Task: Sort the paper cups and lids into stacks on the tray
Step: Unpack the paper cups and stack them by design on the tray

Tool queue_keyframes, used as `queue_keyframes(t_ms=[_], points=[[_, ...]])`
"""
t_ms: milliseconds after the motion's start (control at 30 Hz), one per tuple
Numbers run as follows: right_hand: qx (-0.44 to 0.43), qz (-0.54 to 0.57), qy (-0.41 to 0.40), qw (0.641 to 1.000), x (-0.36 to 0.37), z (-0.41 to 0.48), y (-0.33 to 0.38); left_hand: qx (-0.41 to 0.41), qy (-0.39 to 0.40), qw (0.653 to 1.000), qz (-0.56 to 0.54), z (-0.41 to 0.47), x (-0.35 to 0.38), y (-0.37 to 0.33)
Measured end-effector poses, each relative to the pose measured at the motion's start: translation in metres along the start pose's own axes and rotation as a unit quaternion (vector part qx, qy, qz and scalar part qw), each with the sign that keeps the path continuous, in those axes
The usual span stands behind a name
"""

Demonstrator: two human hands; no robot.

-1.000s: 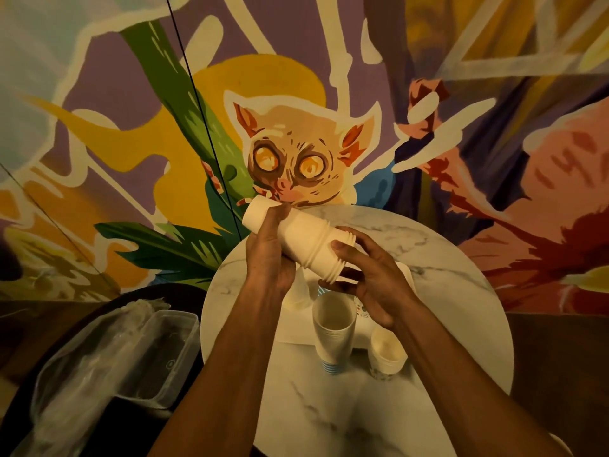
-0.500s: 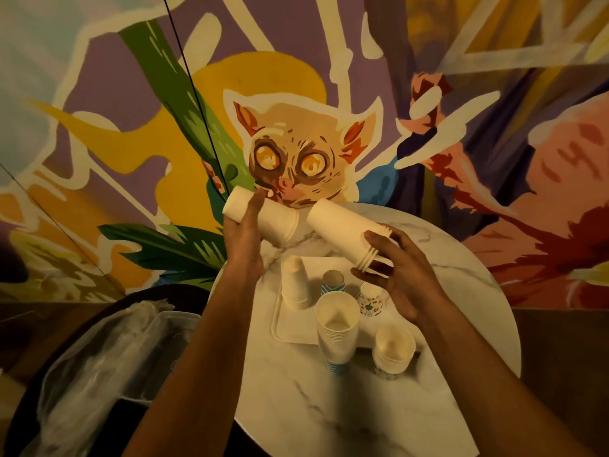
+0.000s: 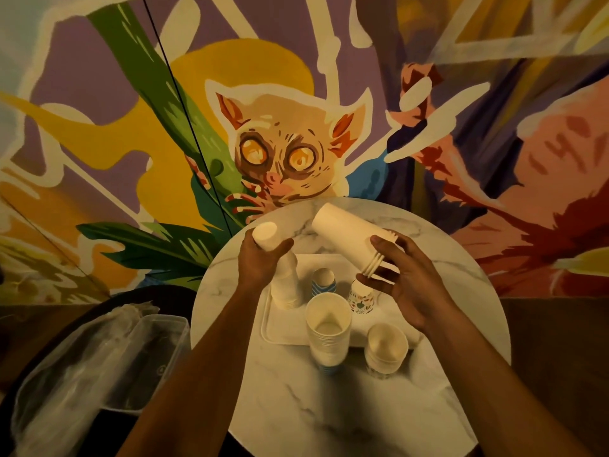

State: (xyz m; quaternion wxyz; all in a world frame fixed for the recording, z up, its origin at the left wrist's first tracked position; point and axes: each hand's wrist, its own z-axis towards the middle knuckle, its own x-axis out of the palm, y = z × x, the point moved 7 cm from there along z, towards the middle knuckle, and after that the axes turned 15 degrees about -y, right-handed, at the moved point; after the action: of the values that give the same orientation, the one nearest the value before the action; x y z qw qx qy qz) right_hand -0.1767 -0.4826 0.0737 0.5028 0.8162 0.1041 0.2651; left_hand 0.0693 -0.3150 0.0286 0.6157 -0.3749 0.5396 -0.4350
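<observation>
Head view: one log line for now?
left hand: grips white cup | right hand: grips tilted cup stack | tray: inverted stack near left hand

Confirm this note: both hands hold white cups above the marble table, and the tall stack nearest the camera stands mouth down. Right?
Not quite. The head view shows the tall stack standing mouth up, its open rim toward the camera. The rest holds: left hand and right hand each hold white cups above the marble table.
</observation>
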Motion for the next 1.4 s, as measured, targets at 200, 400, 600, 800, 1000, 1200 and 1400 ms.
queue_keyframes(t_ms=[200, 400, 600, 800, 1000, 1200, 1400], points=[[0.004, -0.011, -0.002, 1.000, -0.002, 0.001, -0.003, -0.006, 0.066, 0.996, 0.057, -0.003, 0.017, 0.020], [0.025, 0.004, 0.020, 0.999, 0.002, -0.002, -0.007, -0.013, 0.050, 0.998, 0.025, -0.006, 0.006, 0.010], [0.056, 0.035, 0.060, 0.996, 0.015, -0.008, -0.008, -0.026, 0.120, 0.977, -0.174, -0.027, -0.013, -0.050], [0.058, -0.001, 0.095, 0.994, 0.026, -0.012, -0.010, -0.036, 0.301, 0.928, -0.218, -0.061, -0.018, -0.089], [0.031, -0.030, 0.100, 0.994, 0.029, -0.015, -0.011, -0.038, 0.233, 0.956, -0.172, -0.049, -0.029, -0.081], [0.003, -0.025, 0.047, 0.999, 0.025, -0.006, -0.010, -0.028, 0.083, 0.986, -0.141, -0.020, -0.056, -0.075], [-0.002, -0.001, -0.030, 1.000, 0.009, 0.002, -0.008, 0.042, -0.046, 0.998, -0.002, 0.021, -0.088, -0.070]])
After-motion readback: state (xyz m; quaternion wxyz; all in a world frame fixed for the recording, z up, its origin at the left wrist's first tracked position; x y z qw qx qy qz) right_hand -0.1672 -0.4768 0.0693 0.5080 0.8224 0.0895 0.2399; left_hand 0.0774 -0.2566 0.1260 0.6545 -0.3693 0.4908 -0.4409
